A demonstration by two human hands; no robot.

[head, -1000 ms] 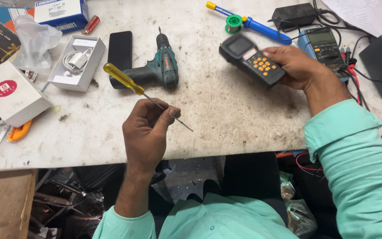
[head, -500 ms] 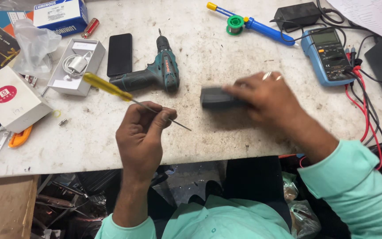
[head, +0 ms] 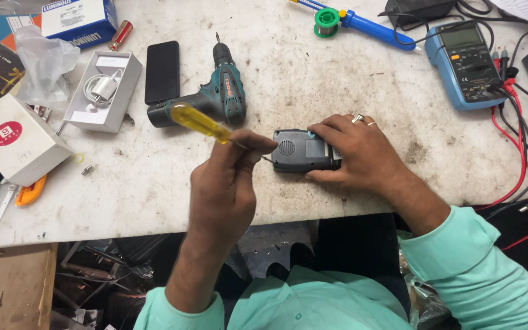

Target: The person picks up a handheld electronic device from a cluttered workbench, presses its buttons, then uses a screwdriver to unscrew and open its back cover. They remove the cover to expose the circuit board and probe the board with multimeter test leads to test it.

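Observation:
My left hand (head: 230, 177) grips a yellow-handled screwdriver (head: 201, 123), its thin shaft pointing right toward a dark grey handheld device (head: 300, 150). That device lies face down on the white workbench (head: 337, 73), its back with a round speaker grille turned up. My right hand (head: 359, 153) presses on the device's right end and holds it flat. The screwdriver tip sits at the device's left edge; whether it touches is hidden by my fingers.
A green cordless drill (head: 218, 95) lies just behind the hands, with a black phone (head: 162, 71) and an open white box (head: 102, 91) to its left. A blue multimeter (head: 469, 64) with red and black leads sits far right. A blue soldering iron (head: 368, 24) lies at the back.
My right hand brought the device from the far right, turned it face down and set it on the bench. My left hand moved the screwdriver right, up to the device.

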